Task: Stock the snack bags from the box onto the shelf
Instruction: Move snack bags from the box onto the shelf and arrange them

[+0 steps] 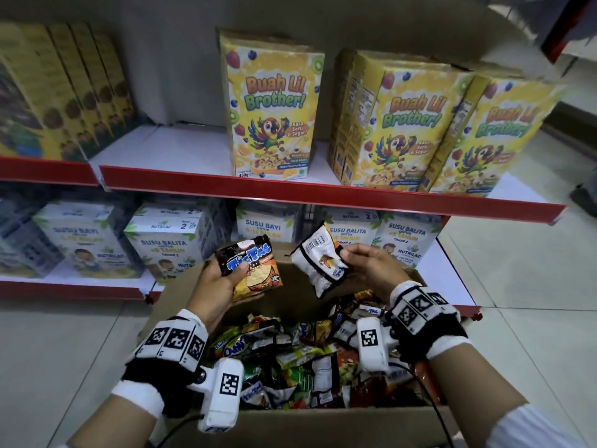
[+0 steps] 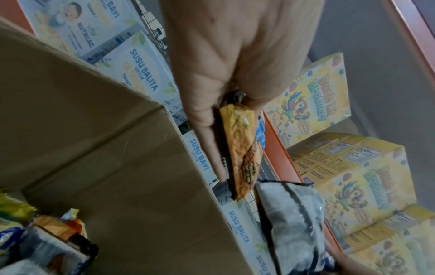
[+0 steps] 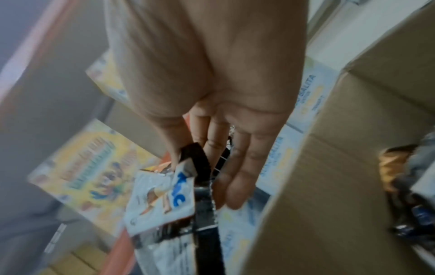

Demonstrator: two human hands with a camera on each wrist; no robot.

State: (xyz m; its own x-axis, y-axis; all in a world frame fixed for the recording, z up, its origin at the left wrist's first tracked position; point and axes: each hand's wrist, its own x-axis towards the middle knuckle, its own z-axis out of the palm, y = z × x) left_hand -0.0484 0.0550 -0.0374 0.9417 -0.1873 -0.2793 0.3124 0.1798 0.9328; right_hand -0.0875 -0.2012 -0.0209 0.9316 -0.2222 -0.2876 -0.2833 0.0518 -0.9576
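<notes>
"TicTac" is printed on the snack bag (image 1: 248, 268) held in the left hand (image 1: 214, 286). "Buah Lil Brother!" and "450g" are read on the cereal box (image 1: 273, 111) above; "Susu Balita" is shown on the milk box (image 1: 168, 244) beyond.

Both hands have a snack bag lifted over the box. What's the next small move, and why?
Probably carry the left hand's brown-and-orange Tic Tac snack bag up to the bare white stretch of the red-edged upper shelf, left of the yellow cereal box. The right hand pinches a silver-backed snack bag, and both are already clear of the cardboard box.

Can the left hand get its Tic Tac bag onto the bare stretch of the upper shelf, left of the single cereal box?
Probably yes. The left hand holds the Tic Tac bag above the carton, and the bare shelf stretch beside the cereal box lies open above it.
</notes>
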